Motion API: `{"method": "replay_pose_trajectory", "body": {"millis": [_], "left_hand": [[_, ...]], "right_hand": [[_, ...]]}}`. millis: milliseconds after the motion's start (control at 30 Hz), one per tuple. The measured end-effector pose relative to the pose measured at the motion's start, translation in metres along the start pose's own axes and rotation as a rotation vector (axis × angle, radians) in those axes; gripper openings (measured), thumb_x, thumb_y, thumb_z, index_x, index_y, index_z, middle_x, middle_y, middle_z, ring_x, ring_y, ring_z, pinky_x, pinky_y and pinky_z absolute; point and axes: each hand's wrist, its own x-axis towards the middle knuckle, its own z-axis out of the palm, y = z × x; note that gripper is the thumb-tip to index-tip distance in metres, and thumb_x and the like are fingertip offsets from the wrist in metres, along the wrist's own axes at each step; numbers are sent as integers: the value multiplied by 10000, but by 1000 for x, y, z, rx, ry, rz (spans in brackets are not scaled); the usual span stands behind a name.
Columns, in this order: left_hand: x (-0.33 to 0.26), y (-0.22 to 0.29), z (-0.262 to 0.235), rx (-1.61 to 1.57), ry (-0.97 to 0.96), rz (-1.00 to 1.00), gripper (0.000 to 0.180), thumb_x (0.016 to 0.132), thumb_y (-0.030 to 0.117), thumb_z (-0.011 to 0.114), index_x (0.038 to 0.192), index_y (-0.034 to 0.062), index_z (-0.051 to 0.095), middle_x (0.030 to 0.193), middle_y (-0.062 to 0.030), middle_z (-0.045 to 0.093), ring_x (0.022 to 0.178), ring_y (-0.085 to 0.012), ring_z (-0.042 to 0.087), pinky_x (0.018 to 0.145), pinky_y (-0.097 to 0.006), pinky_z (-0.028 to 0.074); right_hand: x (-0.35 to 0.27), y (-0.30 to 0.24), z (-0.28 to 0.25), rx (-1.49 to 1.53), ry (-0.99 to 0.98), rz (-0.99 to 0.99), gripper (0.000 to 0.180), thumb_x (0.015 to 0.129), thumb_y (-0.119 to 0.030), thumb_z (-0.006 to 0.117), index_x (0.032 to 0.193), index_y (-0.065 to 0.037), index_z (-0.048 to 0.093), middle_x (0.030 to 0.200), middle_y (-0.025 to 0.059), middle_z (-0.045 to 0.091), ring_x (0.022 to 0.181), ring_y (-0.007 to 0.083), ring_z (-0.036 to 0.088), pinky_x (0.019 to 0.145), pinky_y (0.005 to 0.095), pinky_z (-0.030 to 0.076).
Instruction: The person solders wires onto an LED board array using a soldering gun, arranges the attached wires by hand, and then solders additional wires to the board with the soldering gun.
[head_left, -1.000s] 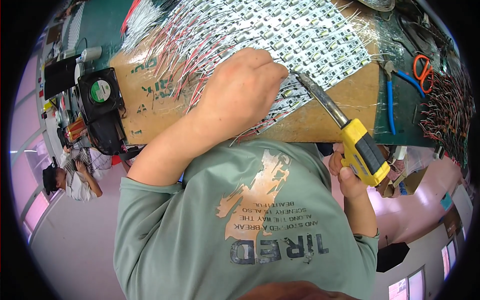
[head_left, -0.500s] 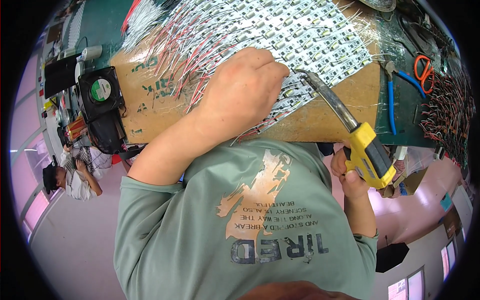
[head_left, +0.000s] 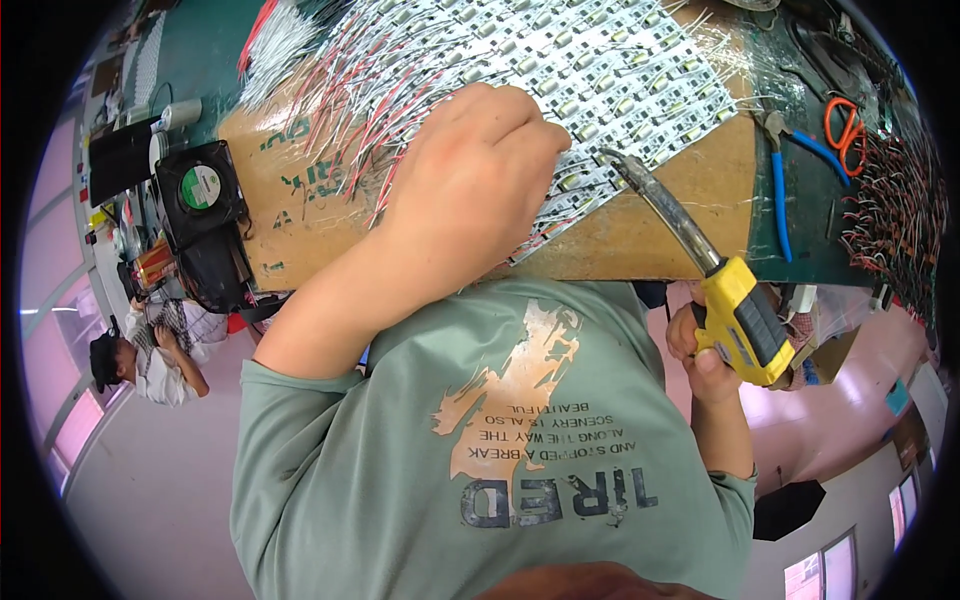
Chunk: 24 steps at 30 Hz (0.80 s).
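My left hand (head_left: 475, 175) is bent over the near edge of a sheet of small white circuit boards (head_left: 590, 75), its fingers closed in a pinch. Its palm side and whatever lies between the fingertips are hidden. In my right hand (head_left: 705, 365) is a yellow soldering gun (head_left: 747, 325), gripped by its handle below the table edge. The gun's long metal barrel slants up and left, and its dark bent tip is over the boards, just right of my left fingertips. Red and white wires (head_left: 350, 110) fan out from the left side of the sheet.
The sheet lies on a brown board (head_left: 650, 240) on a green table. Blue-handled pliers (head_left: 782, 205), orange-handled scissors (head_left: 847, 130) and a heap of dark wired parts (head_left: 890, 225) lie at right. A black fan (head_left: 200, 190) stands at left. Another person (head_left: 160, 350) sits farther left.
The soldering tip has shifted slightly right and toward me. My left hand has moved a little left, its fingers still pinched.
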Motion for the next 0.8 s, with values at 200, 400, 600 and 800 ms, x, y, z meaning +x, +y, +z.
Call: {"method": "replay_pose_trajectory", "body": {"millis": [200,400,600,800], "left_hand": [[-5,9,7,-59,15,69,199,724,-1,707,902,83,682,834,-57,621,787,-252,610,665,-353,512],[-10,3,19,-69,-39,63,191,728,0,703,901,77,676,824,-65,617,780,-260,611,665,-361,512],[-7,3,17,-77,-68,45,166,747,14,700,897,78,669,820,-70,613,782,-267,609,672,-369,511],[-7,3,17,-79,-71,43,157,755,25,703,896,85,668,819,-68,611,779,-265,609,671,-367,514]], "right_hand": [[-7,10,-11,3,-72,-35,656,815,-311,733,1292,4,411,736,7,484,573,97,458,510,239,380],[-7,10,-6,88,-33,-48,633,796,-283,747,1250,34,441,718,12,488,546,84,464,492,223,372],[-6,5,0,112,-15,-11,590,787,-285,749,1189,41,467,696,5,478,552,86,464,498,223,370],[-7,5,1,84,-2,33,601,793,-316,759,1202,17,471,694,-1,477,557,89,464,511,226,384]]}}
